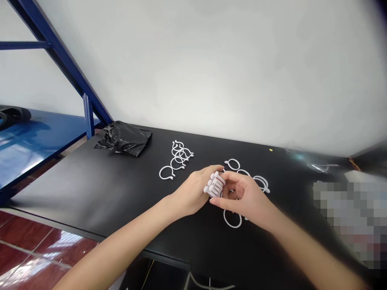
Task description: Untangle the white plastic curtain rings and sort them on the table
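A stack of white plastic rings with rounded ends point(215, 185), like shower curtain rings, is held between my two hands above the table. My left hand point(195, 189) is closed around the stack from the left. From the right, the thumb and fingers of my right hand point(242, 193) pinch the same stack. Part of it is hidden by my fingers. Beyond my left hand, several loose open rings point(166, 173) lie overlapping on the table. More white rings point(232, 219) lie around and behind my right hand, partly covered by it.
The black table point(121, 193) runs along a pale wall point(211, 72). A crumpled black plastic bag point(125, 139) lies at the back left, beside a blue metal frame point(60, 52). Clear plastic point(317, 166) lies at the right, near a blurred-out area. Cables hang below the front edge.
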`<action>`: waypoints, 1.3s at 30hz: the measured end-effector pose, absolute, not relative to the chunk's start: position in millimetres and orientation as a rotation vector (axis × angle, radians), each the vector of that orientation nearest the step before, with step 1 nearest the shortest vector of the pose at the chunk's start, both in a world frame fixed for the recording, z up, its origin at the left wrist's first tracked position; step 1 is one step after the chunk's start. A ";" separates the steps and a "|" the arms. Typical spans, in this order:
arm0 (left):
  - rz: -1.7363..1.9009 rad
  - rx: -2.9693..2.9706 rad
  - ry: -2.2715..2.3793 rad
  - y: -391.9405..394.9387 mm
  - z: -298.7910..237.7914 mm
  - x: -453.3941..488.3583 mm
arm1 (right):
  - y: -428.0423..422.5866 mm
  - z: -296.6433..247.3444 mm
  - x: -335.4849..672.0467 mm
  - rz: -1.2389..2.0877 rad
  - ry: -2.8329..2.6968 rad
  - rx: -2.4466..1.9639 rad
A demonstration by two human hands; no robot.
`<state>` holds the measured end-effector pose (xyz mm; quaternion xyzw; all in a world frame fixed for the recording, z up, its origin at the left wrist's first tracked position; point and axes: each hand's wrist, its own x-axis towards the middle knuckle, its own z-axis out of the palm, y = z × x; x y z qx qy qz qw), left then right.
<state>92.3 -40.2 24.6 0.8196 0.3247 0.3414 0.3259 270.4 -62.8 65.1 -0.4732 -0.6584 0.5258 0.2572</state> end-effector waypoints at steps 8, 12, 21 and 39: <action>0.553 2.603 0.895 -37.1 28.4 94.6 | -67.7 45.7 275.0 1.904 -1.590 -1.075; 0.510 2.654 0.980 -34.7 30.6 90.6 | -70.7 45.1 278.9 1.815 -1.601 -0.991; 0.656 2.753 0.784 -34.4 26.8 88.9 | -71.2 39.7 280.8 1.790 -1.575 -0.967; 0.566 2.873 0.665 -36.5 30.8 87.7 | -63.8 54.4 291.5 1.853 -1.795 -1.122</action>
